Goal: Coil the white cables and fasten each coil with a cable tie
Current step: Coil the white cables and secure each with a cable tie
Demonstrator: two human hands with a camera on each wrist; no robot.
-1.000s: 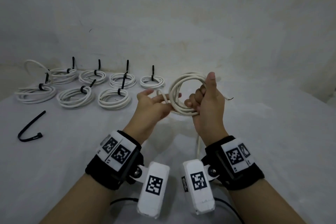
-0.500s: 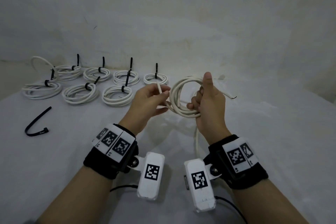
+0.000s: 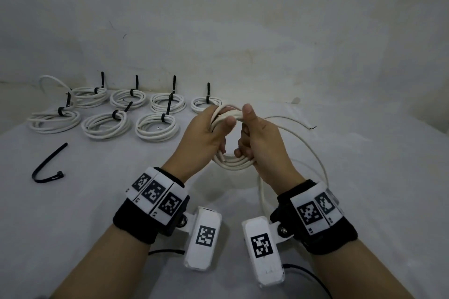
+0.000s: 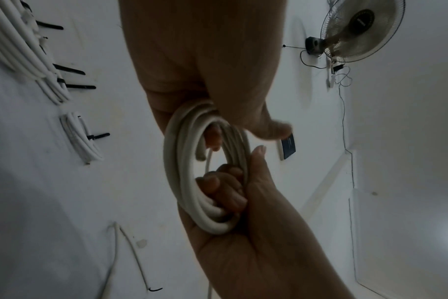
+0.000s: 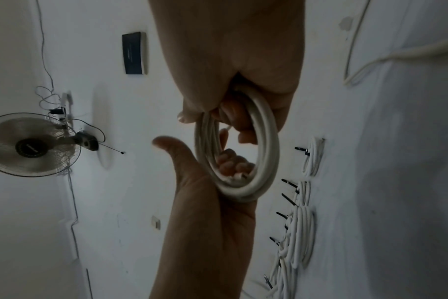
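A half-wound white cable coil (image 3: 233, 161) hangs above the table between my two hands. My left hand (image 3: 218, 124) grips its upper left side, thumb laid over the strands. My right hand (image 3: 245, 133) holds the right side, thumb up at the top and fingers curled through the ring. The left wrist view shows the coil (image 4: 182, 182) with my right hand's fingers (image 4: 223, 188) hooked inside it. In the right wrist view the coil (image 5: 269, 161) sits in both grips. The loose tail (image 3: 313, 153) arcs out to the right and ends at a bare tip (image 3: 311, 127).
Several finished coils (image 3: 155, 126), each with a black tie, lie in two rows at the back left by the wall. One loose black cable tie (image 3: 46, 167) lies on the white table (image 3: 364, 201) at the left. Black cords (image 3: 303, 274) trail near me.
My left hand went from open beside the coil, to pinching a strand, to gripping the coil's top. The tail has swung out into a wide loop on the right.
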